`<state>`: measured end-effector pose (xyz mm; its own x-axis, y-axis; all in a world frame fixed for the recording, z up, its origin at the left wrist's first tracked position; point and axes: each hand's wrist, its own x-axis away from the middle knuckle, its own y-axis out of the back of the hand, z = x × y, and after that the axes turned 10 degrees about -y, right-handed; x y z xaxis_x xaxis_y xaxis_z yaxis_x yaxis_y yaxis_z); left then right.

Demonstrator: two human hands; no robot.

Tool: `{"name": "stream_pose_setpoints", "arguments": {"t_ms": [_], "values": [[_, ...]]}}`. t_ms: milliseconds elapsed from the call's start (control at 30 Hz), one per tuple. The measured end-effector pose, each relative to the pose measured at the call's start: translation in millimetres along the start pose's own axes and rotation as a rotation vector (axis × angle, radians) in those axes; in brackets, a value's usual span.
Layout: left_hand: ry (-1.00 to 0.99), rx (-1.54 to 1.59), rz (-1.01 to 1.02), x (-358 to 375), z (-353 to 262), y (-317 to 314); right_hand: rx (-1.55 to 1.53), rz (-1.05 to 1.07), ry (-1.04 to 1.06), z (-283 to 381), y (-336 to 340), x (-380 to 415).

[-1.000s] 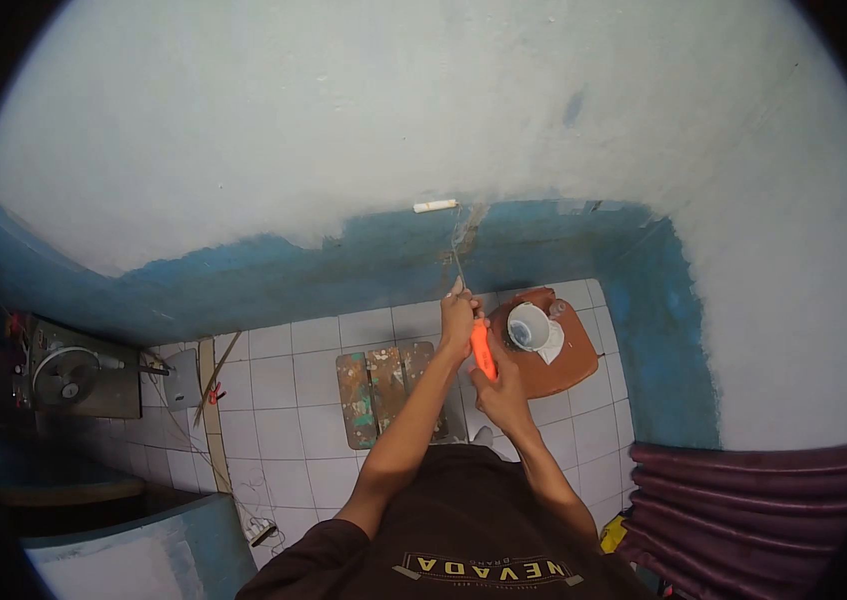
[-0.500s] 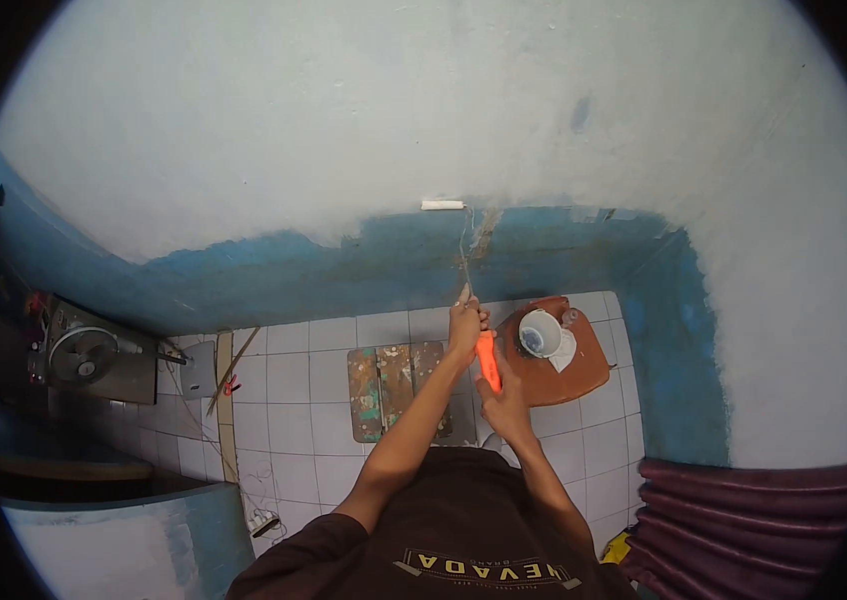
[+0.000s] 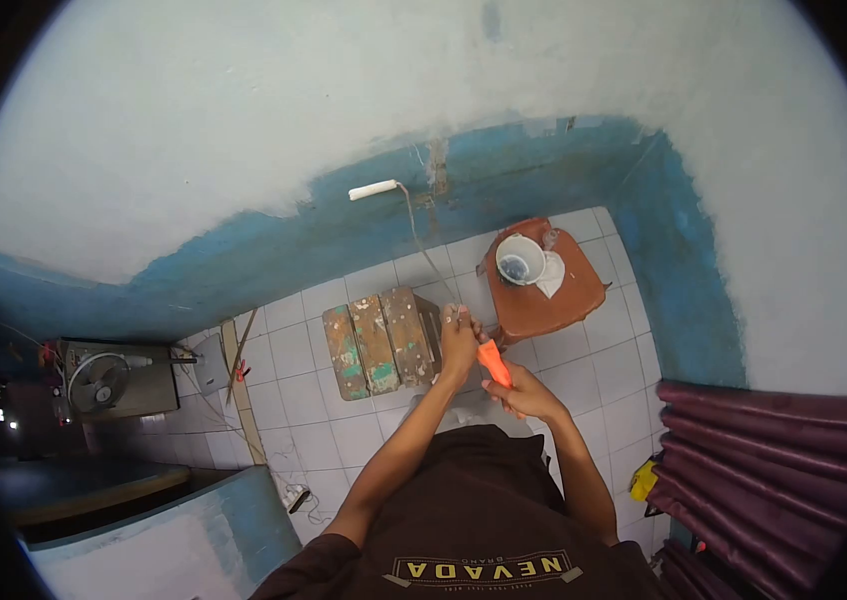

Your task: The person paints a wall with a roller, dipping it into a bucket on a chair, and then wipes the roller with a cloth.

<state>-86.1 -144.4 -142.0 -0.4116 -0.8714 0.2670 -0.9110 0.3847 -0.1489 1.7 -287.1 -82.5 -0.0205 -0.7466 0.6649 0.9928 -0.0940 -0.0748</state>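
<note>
My left hand (image 3: 459, 345) is closed round the lower part of the thin metal rod of a paint roller (image 3: 374, 190). Below and to its right, my right hand (image 3: 524, 393) grips the roller's orange handle (image 3: 493, 365). The white roller head is up and to the left, in front of the blue band of the wall (image 3: 274, 235). Right of my hands, a brown chair (image 3: 569, 300) holds a white bucket (image 3: 521, 260) with something pale inside, a white cloth (image 3: 550, 274) and a small clear container (image 3: 551, 238).
A paint-spotted wooden stool (image 3: 374, 340) stands on the tiled floor left of my hands. Farther left are a fan (image 3: 99, 380), a stick (image 3: 242, 350) and loose cables. A purple curtain (image 3: 764, 440) hangs at the right, with a yellow item (image 3: 643, 481) beside it.
The roller head has come away from the white part of the wall, shifting left and tilting. My right hand has moved slightly right. The view has turned and shifted, so the chair appears higher.
</note>
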Motion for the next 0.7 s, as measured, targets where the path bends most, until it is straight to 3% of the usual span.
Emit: {"name": "stream_pose_setpoints", "arguments": {"t_ms": [267, 433, 700], "values": [[0.08, -0.013, 0.051, 38.3, 56.3, 16.6, 0.163, -0.074, -0.043, -40.2, -2.5, 25.0], [0.135, -0.125, 0.109, 55.3, 54.1, 7.8, 0.187, -0.09, -0.1, -45.0, 1.6, 42.8], [0.096, -0.045, 0.28, 73.5, 94.2, -12.8, 0.13, -0.335, -0.18, -66.4, -28.9, 81.6]]}}
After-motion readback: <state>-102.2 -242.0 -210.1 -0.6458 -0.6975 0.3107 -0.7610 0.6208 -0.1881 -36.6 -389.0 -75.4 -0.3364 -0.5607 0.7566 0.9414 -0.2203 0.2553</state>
